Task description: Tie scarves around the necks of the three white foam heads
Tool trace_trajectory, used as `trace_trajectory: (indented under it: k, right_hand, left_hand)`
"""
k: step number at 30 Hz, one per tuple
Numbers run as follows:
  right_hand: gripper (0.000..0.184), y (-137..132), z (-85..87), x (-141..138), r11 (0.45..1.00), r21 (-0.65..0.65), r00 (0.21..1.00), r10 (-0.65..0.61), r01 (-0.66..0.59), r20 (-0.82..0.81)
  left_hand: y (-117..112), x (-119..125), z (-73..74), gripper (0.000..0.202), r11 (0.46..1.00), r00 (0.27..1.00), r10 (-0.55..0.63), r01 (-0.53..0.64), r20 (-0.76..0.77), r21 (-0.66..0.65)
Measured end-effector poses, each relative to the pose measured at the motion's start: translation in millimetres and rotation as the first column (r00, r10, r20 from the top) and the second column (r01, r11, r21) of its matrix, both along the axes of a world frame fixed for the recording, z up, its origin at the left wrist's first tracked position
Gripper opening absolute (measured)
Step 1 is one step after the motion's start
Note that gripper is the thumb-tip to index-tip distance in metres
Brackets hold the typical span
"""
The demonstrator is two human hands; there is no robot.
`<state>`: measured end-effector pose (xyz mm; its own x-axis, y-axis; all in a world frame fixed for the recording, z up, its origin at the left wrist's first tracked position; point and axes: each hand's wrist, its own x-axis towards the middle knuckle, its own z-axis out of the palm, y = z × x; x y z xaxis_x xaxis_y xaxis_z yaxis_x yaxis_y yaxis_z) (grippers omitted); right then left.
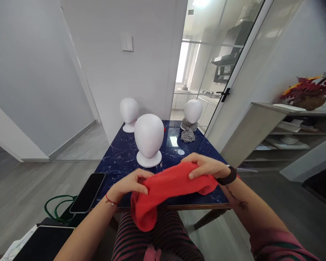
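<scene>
A red cloth (171, 183) is stretched between my two hands above the table's near edge, its left end hanging down over my lap. My left hand (133, 184) pinches it near the left end, thumb on top. With thumb over the fabric, my right hand (205, 167) grips the other side. Just beyond the cloth stands a bare white foam head (149, 136) on a round base. Farther back on the left is a second white foam head (129, 110). The third foam head (193, 111), at the back right, has a grey scarf (188, 132) around its neck.
The dark blue marbled table (116, 154) reaches back to the wall. A black phone (88, 192) and a green cord (57, 206) lie at its left. To the right stand a glass door (206, 61) and a shelf unit (285, 134) with a red plant (309, 90).
</scene>
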<state>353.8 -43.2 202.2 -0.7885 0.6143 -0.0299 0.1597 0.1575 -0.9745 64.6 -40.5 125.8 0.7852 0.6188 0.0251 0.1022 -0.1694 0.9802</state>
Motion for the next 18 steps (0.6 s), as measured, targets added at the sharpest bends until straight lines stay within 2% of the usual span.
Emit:
trace_trajectory:
  k: [1, 2, 3, 5, 6, 7, 8, 10, 11, 12, 14, 15, 16, 18]
  right_hand:
    - [0.032, -2.0, 9.3, 9.6, 0.997, 0.003, 0.996, -0.076, 0.077, -0.056]
    - [0.032, -3.5, 17.3, 18.3, 0.988, 0.006, 0.983, -0.153, 0.154, -0.102]
    - [0.032, -4.3, 24.2, 25.4, 0.976, 0.008, 0.968, -0.215, 0.218, -0.126]
    - [0.031, -3.1, 34.2, 32.9, 0.962, 0.028, 0.958, -0.268, 0.272, -0.097]
    - [0.031, -1.2, 37.5, 32.9, 0.965, 0.047, 0.965, -0.257, 0.26, -0.059]
    - [0.031, 1.6, 40.0, 30.4, 0.972, 0.068, 0.974, -0.225, 0.226, -0.022]
    - [0.031, 4.9, 41.7, 26.0, 0.98, 0.088, 0.984, -0.179, 0.177, 0.011]
    - [0.032, 12.5, 44.4, 12.7, 0.991, 0.116, 0.996, -0.073, 0.066, 0.056]
    - [0.032, 16.3, 45.9, 4.9, 0.992, 0.125, 0.997, -0.024, 0.015, 0.072]
    - [0.031, 19.7, 47.8, -2.8, 0.991, 0.128, 0.996, 0.022, -0.033, 0.087]
    - [0.029, 25.1, 53.2, -16.5, 0.987, 0.117, 0.988, 0.098, -0.111, 0.117]
    - [0.028, 27.0, 56.5, -21.5, 0.984, 0.107, 0.983, 0.126, -0.14, 0.133]
    - [0.027, 28.4, 59.8, -24.9, 0.982, 0.095, 0.978, 0.147, -0.162, 0.149]
    - [0.026, 30.9, 65.3, -26.0, 0.982, 0.066, 0.971, 0.166, -0.18, 0.174]
  left_hand:
    - [-4.0, -3.3, 10.3, 0.042, 0.978, 0.988, 0.153, -0.155, 0.024, 0.143]
    - [-8.9, -8.1, 20.4, 0.034, 0.925, 0.965, 0.263, -0.251, -0.004, 0.284]
    - [-14.3, -14.1, 29.4, 0.028, 0.874, 0.945, 0.321, -0.268, -0.066, 0.404]
    - [-24.8, -26.0, 42.0, 0.022, 0.83, 0.905, 0.34, -0.161, -0.255, 0.534]
    - [-29.0, -30.1, 45.3, 0.023, 0.823, 0.884, 0.341, -0.118, -0.318, 0.556]
    - [-31.9, -31.8, 47.1, 0.026, 0.814, 0.872, 0.361, -0.121, -0.331, 0.568]
    - [-33.2, -30.4, 47.7, 0.03, 0.797, 0.87, 0.401, -0.177, -0.286, 0.577]
    - [-30.2, -17.5, 47.1, 0.041, 0.754, 0.88, 0.472, -0.369, -0.057, 0.543]
    - [-26.1, -6.6, 46.4, 0.048, 0.755, 0.879, 0.47, -0.446, 0.076, 0.48]
    - [-20.8, 6.3, 45.6, 0.056, 0.796, 0.889, 0.417, -0.457, 0.188, 0.397]
    - [-9.5, 33.2, 43.2, 0.072, 0.936, 0.943, 0.195, -0.261, 0.27, 0.236]
    - [-4.9, 44.8, 41.6, 0.07, 0.978, 0.962, 0.095, -0.139, 0.257, 0.157]
    - [-1.6, 53.7, 39.7, 0.061, 0.997, 0.977, -0.005, -0.012, 0.213, 0.078]
    - [0.8, 60.3, 34.7, 0.038, 0.982, 0.98, -0.165, 0.174, 0.108, -0.079]
